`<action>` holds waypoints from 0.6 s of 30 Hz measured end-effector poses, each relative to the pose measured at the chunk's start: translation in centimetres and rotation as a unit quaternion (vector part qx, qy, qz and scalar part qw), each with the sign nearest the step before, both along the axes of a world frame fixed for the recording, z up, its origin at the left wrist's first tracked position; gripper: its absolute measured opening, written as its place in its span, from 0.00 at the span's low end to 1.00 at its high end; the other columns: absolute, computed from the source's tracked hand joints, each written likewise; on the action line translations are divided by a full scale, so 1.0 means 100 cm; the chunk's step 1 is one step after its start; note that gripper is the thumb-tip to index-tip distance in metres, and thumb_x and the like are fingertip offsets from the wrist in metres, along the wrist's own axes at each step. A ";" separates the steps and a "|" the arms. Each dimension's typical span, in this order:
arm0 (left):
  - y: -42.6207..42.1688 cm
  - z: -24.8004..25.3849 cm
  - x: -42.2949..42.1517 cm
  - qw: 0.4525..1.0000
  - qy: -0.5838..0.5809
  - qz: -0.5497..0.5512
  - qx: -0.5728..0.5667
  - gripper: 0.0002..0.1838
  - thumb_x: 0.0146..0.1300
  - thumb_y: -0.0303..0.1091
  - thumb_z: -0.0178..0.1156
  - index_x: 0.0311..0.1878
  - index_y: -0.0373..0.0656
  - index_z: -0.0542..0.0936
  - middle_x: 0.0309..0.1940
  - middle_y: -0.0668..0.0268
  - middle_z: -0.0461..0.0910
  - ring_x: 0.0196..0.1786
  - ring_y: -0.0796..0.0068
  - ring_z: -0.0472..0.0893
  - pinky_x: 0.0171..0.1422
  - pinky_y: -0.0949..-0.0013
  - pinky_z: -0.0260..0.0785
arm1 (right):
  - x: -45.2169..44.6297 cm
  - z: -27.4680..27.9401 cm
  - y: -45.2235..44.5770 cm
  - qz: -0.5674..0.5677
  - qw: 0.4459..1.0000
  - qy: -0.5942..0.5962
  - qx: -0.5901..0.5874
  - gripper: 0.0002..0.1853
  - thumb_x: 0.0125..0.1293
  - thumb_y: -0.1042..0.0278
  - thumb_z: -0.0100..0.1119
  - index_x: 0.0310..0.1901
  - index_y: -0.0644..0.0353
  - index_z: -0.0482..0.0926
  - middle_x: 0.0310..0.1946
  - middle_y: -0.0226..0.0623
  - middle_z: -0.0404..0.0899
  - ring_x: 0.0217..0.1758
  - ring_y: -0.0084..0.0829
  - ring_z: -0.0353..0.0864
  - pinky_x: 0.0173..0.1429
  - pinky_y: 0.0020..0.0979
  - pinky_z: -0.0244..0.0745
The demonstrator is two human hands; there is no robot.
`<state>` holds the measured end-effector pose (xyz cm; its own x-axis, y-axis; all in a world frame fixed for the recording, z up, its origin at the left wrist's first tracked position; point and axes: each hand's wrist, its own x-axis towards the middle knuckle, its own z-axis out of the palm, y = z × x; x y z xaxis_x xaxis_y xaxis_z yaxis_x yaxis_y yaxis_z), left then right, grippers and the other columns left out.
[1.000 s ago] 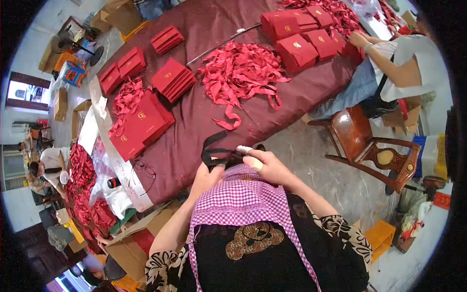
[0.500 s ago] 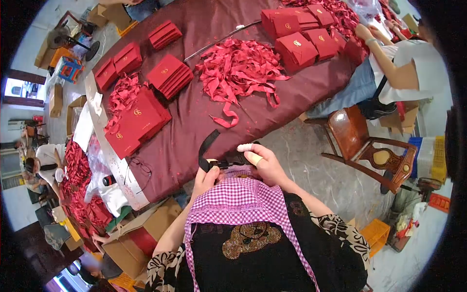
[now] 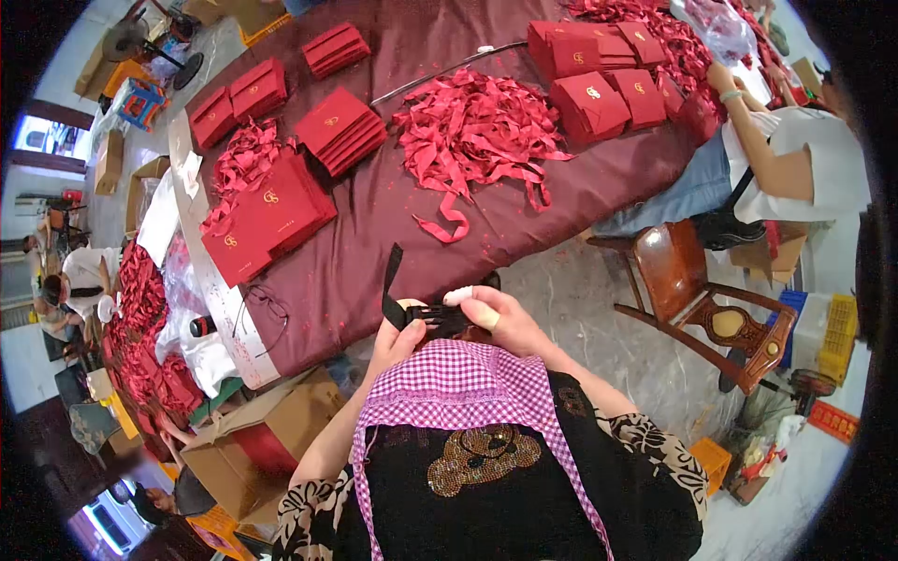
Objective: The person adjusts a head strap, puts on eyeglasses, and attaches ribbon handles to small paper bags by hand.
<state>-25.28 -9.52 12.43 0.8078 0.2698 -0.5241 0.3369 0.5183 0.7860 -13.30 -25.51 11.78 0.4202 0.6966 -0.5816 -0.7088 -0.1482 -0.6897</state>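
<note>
My left hand is closed on a black strap with a plastic buckle. A loose end of the black strap sticks up above that hand. On the other side of the buckle, my right hand is closed, its thumb and index finger at the dark piece. A white wrap covers one right fingertip and a yellowish wrap another. Both hands are just above the checked pink apron, near the table edge. What lies under the right fingers is partly hidden.
A maroon-covered table carries a heap of red ribbon, a stack of red gift bags and a pair of glasses. A wooden chair and a seated person are on the right. A cardboard box stands lower left.
My right hand has come slightly closer to the left at the buckle. The strap's loose end stands straighter. The view has shifted a little.
</note>
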 end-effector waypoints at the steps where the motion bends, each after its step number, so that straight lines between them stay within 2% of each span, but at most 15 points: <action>1: 0.000 0.002 0.000 1.000 -0.006 -0.002 -0.020 0.11 0.71 0.34 0.51 0.53 0.43 0.71 0.32 0.74 0.72 0.31 0.88 0.69 0.35 0.81 0.62 | 0.002 0.004 0.002 0.040 0.999 -0.027 0.024 0.15 0.69 0.65 0.57 0.54 0.60 0.75 0.43 0.30 0.79 0.43 0.21 0.76 0.50 0.26 0.72; 3: 0.001 0.005 -0.002 0.998 -0.019 -0.007 -0.060 0.11 0.71 0.34 0.52 0.54 0.45 0.70 0.35 0.74 0.74 0.34 0.89 0.71 0.38 0.81 0.65 | -0.001 -0.003 0.005 0.084 0.992 0.012 0.093 0.17 0.65 0.72 0.60 0.55 0.61 0.73 0.44 0.31 0.79 0.47 0.22 0.77 0.54 0.27 0.71; 4: -0.003 0.001 -0.001 0.998 -0.009 0.026 -0.058 0.10 0.71 0.33 0.51 0.53 0.45 0.70 0.34 0.73 0.74 0.30 0.89 0.70 0.33 0.82 0.63 | 0.002 -0.003 0.004 0.132 0.988 0.038 0.069 0.19 0.62 0.76 0.63 0.55 0.61 0.72 0.45 0.31 0.78 0.50 0.23 0.76 0.58 0.28 0.71; 7: -0.003 0.002 -0.005 0.994 -0.015 0.069 -0.081 0.09 0.71 0.32 0.51 0.52 0.45 0.70 0.33 0.72 0.74 0.25 0.89 0.67 0.28 0.82 0.60 | 0.004 -0.004 0.005 0.163 0.981 0.026 0.099 0.17 0.62 0.75 0.62 0.52 0.60 0.73 0.45 0.32 0.78 0.49 0.23 0.76 0.57 0.28 0.71; 8: -0.001 -0.001 -0.006 0.994 -0.016 0.070 -0.080 0.09 0.70 0.31 0.51 0.51 0.45 0.70 0.32 0.71 0.74 0.22 0.89 0.65 0.25 0.82 0.57 | 0.003 0.000 0.008 0.129 0.988 -0.001 0.083 0.15 0.60 0.76 0.63 0.50 0.60 0.74 0.43 0.31 0.78 0.48 0.24 0.76 0.55 0.28 0.71; 9: -0.001 -0.002 -0.009 0.994 -0.015 0.074 -0.081 0.09 0.70 0.31 0.51 0.51 0.45 0.70 0.32 0.71 0.74 0.22 0.89 0.65 0.25 0.82 0.57 | 0.005 0.005 0.012 0.084 0.994 0.060 0.046 0.14 0.60 0.75 0.61 0.48 0.59 0.75 0.42 0.31 0.78 0.47 0.24 0.76 0.52 0.28 0.70; 10: -0.001 -0.001 -0.010 0.994 -0.014 0.076 -0.071 0.09 0.70 0.31 0.51 0.51 0.45 0.70 0.32 0.71 0.74 0.22 0.89 0.65 0.25 0.82 0.57 | 0.005 0.016 0.009 -0.009 0.997 0.080 -0.013 0.12 0.61 0.73 0.60 0.47 0.57 0.75 0.34 0.30 0.77 0.34 0.21 0.75 0.38 0.24 0.69; 11: -0.001 0.002 -0.010 0.995 -0.013 0.079 -0.060 0.09 0.70 0.31 0.51 0.52 0.45 0.70 0.32 0.72 0.74 0.23 0.89 0.65 0.25 0.82 0.57 | 0.012 0.011 0.008 -0.029 0.993 0.098 -0.056 0.11 0.63 0.72 0.58 0.47 0.55 0.75 0.26 0.27 0.72 0.19 0.17 0.65 0.23 0.22 0.58; 12: 0.000 0.010 -0.010 0.995 0.003 0.058 -0.082 0.09 0.70 0.31 0.51 0.51 0.46 0.70 0.32 0.73 0.73 0.24 0.90 0.65 0.27 0.83 0.57 | 0.012 0.009 0.006 -0.066 0.990 0.111 -0.053 0.10 0.64 0.72 0.58 0.46 0.54 0.75 0.21 0.25 0.67 0.13 0.15 0.55 0.17 0.22 0.47; 18: 0.000 0.011 -0.014 0.997 0.011 0.040 -0.063 0.08 0.71 0.32 0.51 0.52 0.47 0.70 0.31 0.76 0.70 0.27 0.91 0.64 0.30 0.83 0.58 | 0.000 -0.001 0.010 -0.098 0.990 0.093 -0.038 0.09 0.64 0.73 0.60 0.46 0.54 0.76 0.23 0.25 0.69 0.13 0.15 0.56 0.17 0.21 0.49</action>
<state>-26.67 -9.53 13.57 0.7743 0.2640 -0.5751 0.3066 0.6384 0.7060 -13.26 -24.48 11.66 0.4242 0.5637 -0.7087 -0.8428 -0.0405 -0.5366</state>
